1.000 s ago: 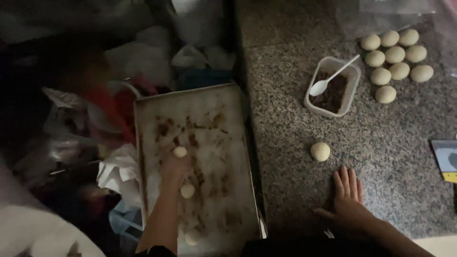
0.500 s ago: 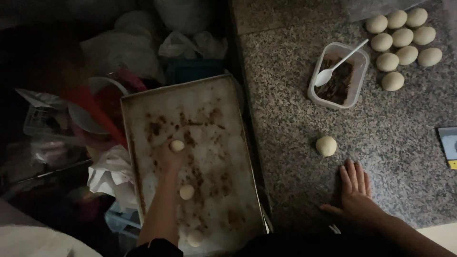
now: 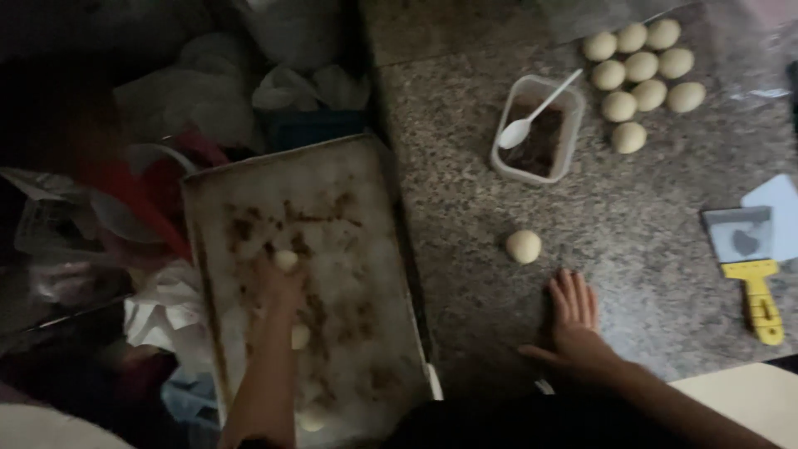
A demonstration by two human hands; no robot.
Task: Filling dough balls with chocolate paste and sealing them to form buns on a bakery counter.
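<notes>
On the stained baking tray (image 3: 332, 183) at the left, a dough ball (image 3: 286, 259) sits at the fingertips of the left hand (image 3: 278, 287); whether the fingers grip it cannot be told. Another ball (image 3: 300, 336) lies just nearer, beside the forearm. To the right, the right hand (image 3: 573, 320) rests flat and open on the granite tabletop (image 3: 648, 216), a lone dough ball (image 3: 524, 246) just beyond it.

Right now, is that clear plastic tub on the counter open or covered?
Open. The clear tub has no lid on it; a white spoon rests in the dark filling, its handle sticking out over the rim.
</notes>
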